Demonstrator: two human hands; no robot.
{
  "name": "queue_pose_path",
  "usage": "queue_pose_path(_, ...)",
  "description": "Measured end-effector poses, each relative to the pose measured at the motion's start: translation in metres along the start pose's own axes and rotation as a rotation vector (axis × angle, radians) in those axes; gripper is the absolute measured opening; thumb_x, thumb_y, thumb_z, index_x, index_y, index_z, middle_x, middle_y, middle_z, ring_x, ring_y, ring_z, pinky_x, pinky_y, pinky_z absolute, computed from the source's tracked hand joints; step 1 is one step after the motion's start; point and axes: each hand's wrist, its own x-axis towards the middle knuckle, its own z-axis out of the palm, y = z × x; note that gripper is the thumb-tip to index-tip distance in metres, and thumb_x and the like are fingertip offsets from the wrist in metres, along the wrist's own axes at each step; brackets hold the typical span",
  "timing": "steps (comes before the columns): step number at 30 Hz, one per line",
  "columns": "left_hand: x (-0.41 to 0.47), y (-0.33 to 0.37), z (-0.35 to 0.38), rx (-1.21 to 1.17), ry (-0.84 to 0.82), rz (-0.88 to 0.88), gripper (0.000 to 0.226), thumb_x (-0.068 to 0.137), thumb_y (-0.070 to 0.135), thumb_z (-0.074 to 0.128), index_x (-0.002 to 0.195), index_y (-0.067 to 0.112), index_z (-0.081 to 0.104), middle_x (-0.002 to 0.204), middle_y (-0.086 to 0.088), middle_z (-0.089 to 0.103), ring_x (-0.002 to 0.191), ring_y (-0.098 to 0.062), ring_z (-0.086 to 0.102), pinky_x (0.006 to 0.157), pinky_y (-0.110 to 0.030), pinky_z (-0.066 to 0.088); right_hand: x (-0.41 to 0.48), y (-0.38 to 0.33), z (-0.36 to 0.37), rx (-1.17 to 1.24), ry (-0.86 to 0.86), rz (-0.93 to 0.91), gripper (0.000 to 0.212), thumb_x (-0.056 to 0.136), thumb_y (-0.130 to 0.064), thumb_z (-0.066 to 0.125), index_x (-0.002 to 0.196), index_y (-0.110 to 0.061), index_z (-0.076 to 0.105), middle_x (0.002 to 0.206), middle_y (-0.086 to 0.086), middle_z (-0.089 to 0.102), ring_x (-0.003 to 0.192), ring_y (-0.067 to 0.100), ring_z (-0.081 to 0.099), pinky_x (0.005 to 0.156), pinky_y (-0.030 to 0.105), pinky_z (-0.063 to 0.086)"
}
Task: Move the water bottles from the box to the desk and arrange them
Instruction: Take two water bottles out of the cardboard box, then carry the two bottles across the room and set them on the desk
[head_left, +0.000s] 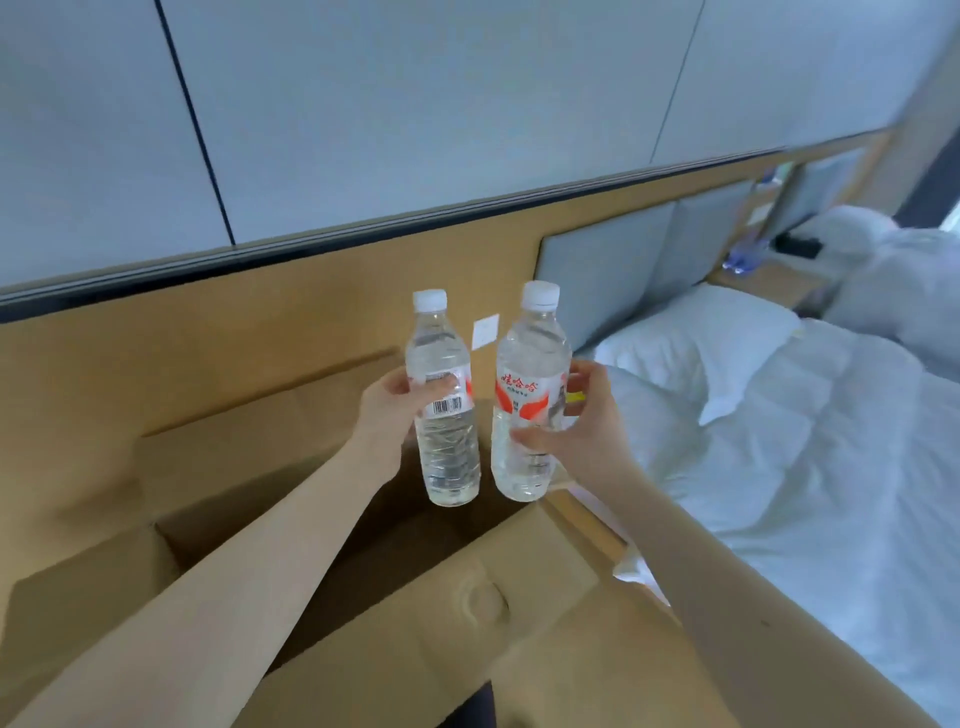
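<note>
Two clear water bottles with white caps and red-and-white labels are held upright above an open cardboard box (519, 587). My left hand (395, 405) grips the left bottle (447, 452) around its label, barcode facing me. My right hand (571, 421) grips the right bottle (524, 364) at its middle, with the thumb across the front. The bottles are side by side, a small gap between them. The box's inside is dark and its contents are hidden.
A bed with white bedding (810, 441) and a pillow (701, 338) lies on the right. A wood-panelled wall (208, 353) runs behind the box. A bedside table (769, 280) with bottles stands far right. The box flaps spread toward me.
</note>
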Motion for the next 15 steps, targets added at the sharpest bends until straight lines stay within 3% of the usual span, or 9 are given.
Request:
queue_pose_path(2,-0.010,0.003,0.031,-0.053,-0.112,-0.006,0.033,0.079,0.018,0.076,0.110,0.008,0.067,0.111,-0.016,0.070,0.108,-0.040,0.063,0.100,-0.053,0.047,-0.010,-0.007,-0.035,-0.039,0.010,0.003,0.075,0.059,-0.020,0.092,0.113,-0.033,0.040,0.098,-0.024,0.055,0.085,-0.011,0.057,0.061,0.004,0.044)
queue_pose_path(7,-0.033,0.010,0.114,-0.093,-0.336,-0.003,0.030,0.081,0.036,0.070,0.100,0.013,0.069,0.096,-0.009,0.074,0.092,-0.030,0.070,0.081,-0.038,0.053,-0.047,-0.018,-0.124,-0.023,0.150,0.036,0.072,0.060,-0.021,0.092,0.115,-0.034,0.046,0.102,-0.014,0.061,0.085,0.004,0.061,0.067,0.014,0.047)
queue_pose_path(9,-0.049,0.014,0.153,-0.086,-0.434,0.002,0.042,0.076,0.048,0.067,0.099,0.013,0.070,0.094,-0.009,0.075,0.087,-0.026,0.071,0.082,-0.040,0.053,-0.067,-0.019,-0.163,0.017,0.220,0.042,0.068,0.061,-0.020,0.091,0.115,-0.033,0.051,0.102,-0.007,0.064,0.083,0.010,0.062,0.069,0.020,0.051)
queue_pose_path(12,-0.080,0.018,0.216,-0.081,-0.546,-0.031,0.061,0.075,0.059,0.061,0.115,0.014,0.068,0.107,-0.010,0.072,0.100,-0.030,0.068,0.090,-0.044,0.052,-0.106,-0.018,-0.221,0.054,0.337,0.045,0.064,0.063,-0.018,0.089,0.114,-0.037,0.056,0.100,-0.005,0.067,0.074,0.006,0.061,0.069,0.021,0.052)
queue_pose_path(15,-0.120,0.017,0.282,-0.062,-0.694,-0.078,0.058,0.087,0.061,0.051,0.119,0.014,0.065,0.108,-0.011,0.072,0.097,-0.029,0.070,0.074,-0.039,0.060,-0.154,-0.013,-0.282,0.071,0.475,0.054,0.066,0.064,-0.015,0.088,0.119,-0.034,0.058,0.103,0.002,0.067,0.077,0.013,0.061,0.071,0.031,0.055)
